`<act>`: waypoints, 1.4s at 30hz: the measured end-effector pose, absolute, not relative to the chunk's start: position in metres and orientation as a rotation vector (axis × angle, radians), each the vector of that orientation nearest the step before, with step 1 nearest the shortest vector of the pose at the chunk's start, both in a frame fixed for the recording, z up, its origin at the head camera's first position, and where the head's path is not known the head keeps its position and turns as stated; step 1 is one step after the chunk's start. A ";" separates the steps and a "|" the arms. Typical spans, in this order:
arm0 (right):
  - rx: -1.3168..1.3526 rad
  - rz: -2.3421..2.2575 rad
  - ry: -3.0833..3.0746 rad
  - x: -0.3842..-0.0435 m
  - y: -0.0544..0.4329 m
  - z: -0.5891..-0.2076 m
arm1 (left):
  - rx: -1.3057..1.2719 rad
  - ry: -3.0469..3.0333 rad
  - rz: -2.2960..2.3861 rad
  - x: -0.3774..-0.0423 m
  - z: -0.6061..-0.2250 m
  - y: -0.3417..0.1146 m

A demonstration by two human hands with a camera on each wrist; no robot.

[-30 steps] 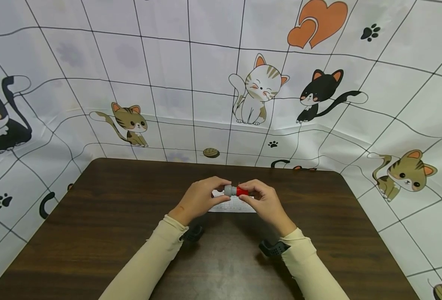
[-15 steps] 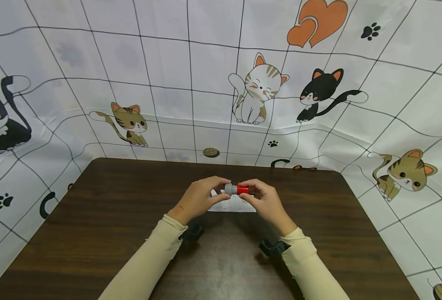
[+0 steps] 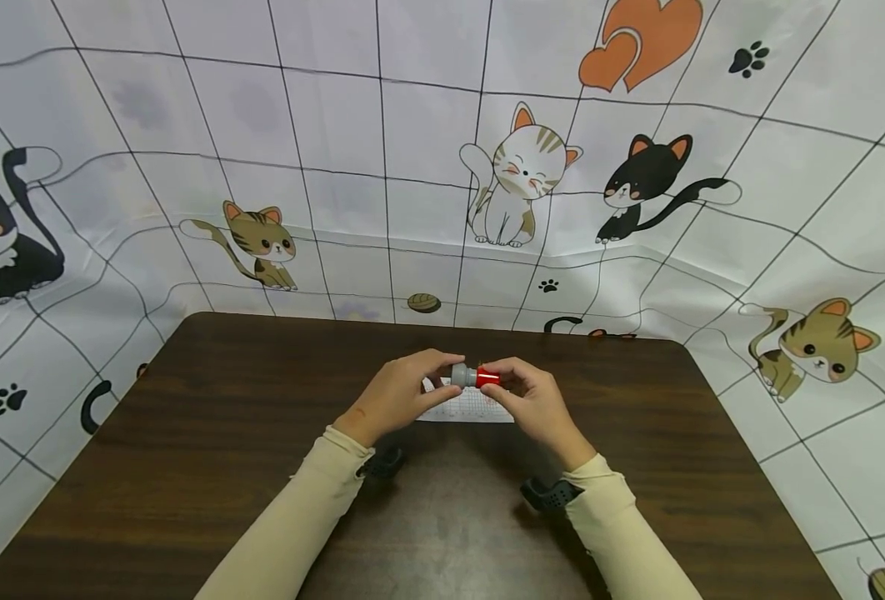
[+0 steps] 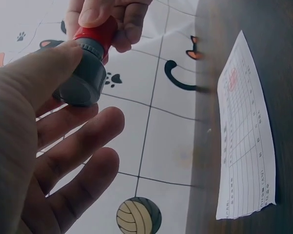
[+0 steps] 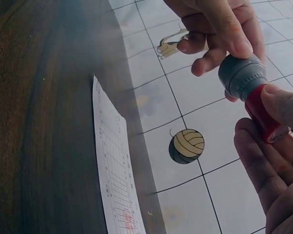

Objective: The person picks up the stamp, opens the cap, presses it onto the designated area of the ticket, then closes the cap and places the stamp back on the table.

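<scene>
Both hands hold a small round stamp with a grey end (image 3: 461, 375) and a red end (image 3: 487, 377), level above the table. My left hand (image 3: 396, 396) pinches the grey end between thumb and fingertips. In the left wrist view its lower fingers (image 4: 88, 170) spread away from the stamp. The red end is pinched by my right hand (image 3: 534, 404), with thumb (image 5: 285, 105) on one side and fingers on the other. A ridged grey ring (image 5: 251, 83) shows close to where the two colours meet. Beneath the hands lies a printed sheet of paper (image 3: 468, 408).
The paper (image 4: 246, 141) has a grid, lettering and a red ink mark near one end. It lies on the dark wooden table (image 3: 262, 383), toward the far edge. White cloth (image 3: 337, 200) printed with cats and lines hangs behind and at the sides.
Both hands stay almost in place, still gripping the two ends of the stamp. Slightly more of the red end shows between the right fingers. The head view has shifted a little.
</scene>
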State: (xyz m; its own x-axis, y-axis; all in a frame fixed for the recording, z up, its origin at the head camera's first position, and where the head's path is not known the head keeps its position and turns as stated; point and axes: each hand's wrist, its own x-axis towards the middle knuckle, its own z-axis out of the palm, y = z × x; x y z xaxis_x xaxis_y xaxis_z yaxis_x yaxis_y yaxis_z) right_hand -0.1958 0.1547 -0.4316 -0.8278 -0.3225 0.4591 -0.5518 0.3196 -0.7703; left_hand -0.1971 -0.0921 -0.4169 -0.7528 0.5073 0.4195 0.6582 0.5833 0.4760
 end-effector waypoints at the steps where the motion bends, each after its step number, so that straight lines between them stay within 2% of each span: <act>1: 0.784 1.510 -2.373 -0.195 0.154 -0.430 | -0.958 -2.580 -0.929 -0.197 -0.416 -0.092; 9: 0.759 1.568 -2.386 -0.176 0.145 -0.402 | -0.953 -2.603 -0.958 -0.198 -0.417 -0.093; 27: 0.744 1.594 -2.389 -0.174 0.144 -0.401 | -0.944 -2.523 -0.844 -0.197 -0.420 -0.090; 42: 0.723 1.574 -2.369 -0.177 0.144 -0.405 | -0.923 -2.569 -0.935 -0.197 -0.421 -0.088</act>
State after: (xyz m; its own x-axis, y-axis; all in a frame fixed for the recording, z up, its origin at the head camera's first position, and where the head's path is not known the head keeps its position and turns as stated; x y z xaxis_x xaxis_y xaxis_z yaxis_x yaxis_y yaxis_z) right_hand -0.1767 0.1440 -0.4053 -0.8587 -0.2830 0.4272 -0.5035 0.3109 -0.8061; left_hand -0.1970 -0.0880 -0.4205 -0.7661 0.4784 0.4292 0.6423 0.5922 0.4866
